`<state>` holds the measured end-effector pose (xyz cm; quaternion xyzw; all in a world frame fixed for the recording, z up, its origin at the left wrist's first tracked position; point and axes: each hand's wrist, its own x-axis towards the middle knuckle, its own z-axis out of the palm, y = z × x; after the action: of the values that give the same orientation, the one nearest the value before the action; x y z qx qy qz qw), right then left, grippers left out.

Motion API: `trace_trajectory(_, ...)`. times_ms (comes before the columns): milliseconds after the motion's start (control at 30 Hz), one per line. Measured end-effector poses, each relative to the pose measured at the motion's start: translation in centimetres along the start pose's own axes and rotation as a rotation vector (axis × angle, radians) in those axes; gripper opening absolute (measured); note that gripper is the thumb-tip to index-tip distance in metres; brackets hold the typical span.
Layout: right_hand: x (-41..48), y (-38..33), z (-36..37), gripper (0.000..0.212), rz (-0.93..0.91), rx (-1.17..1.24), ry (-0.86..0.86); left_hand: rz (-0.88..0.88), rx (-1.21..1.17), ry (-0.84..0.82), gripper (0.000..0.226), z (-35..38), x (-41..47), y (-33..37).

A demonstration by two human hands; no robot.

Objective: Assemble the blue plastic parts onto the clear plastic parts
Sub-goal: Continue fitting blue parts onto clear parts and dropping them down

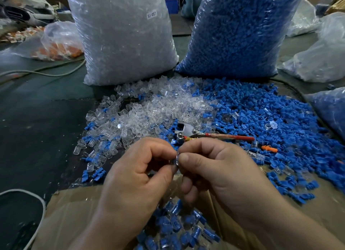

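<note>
left hand (138, 167), right hand (214, 167) pinch part (176, 159) | above box (74, 212) rim

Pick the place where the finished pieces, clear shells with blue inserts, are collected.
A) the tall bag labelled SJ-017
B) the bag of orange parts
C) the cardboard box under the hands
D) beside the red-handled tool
C: the finished pieces lie in the cardboard box, below the left hand and right hand, which pinch a small part between them.
</note>
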<state>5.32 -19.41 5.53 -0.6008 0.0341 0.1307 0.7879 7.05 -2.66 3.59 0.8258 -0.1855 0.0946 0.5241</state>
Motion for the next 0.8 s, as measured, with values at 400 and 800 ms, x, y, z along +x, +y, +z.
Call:
trace_trajectory(400, -0.1, 1.0, 0.0, 0.032, -0.633, -1.106, 0.099, -0.282, -0.193, -0.114, 0.027, -0.5, -0.4, 0.8)
trace_trajectory(800, -0.1, 0.8, 0.6, 0.03, -0.635, -1.357, 0.096, -0.408, -0.351, 0.015, 0.034, -0.1, 0.1, -1.1)
